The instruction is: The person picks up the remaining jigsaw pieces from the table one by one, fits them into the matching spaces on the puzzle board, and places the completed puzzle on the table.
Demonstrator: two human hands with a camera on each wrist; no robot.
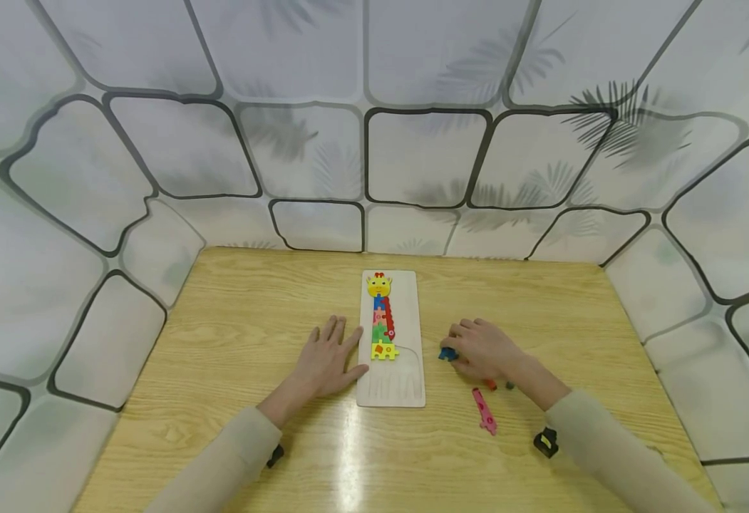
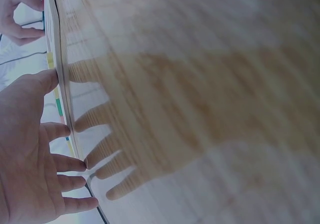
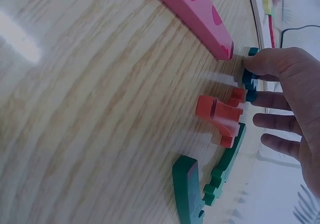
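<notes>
A pale wooden puzzle board lies upright in the middle of the table. Down its left part runs a giraffe of joined pieces: a yellow head, then blue, pink, green and yellow blocks, with a red strip alongside. My left hand lies flat with fingers spread, thumb and index finger touching the board's left edge. Right of the board, my right hand pinches a blue puzzle piece between thumb and fingers, at the tabletop. In the right wrist view, an orange piece lies close to those fingers.
A pink piece lies on the table nearer me. Two green pieces, a wavy one and a block, lie beyond the orange one. Patterned cloth walls enclose the wooden table at the back and sides.
</notes>
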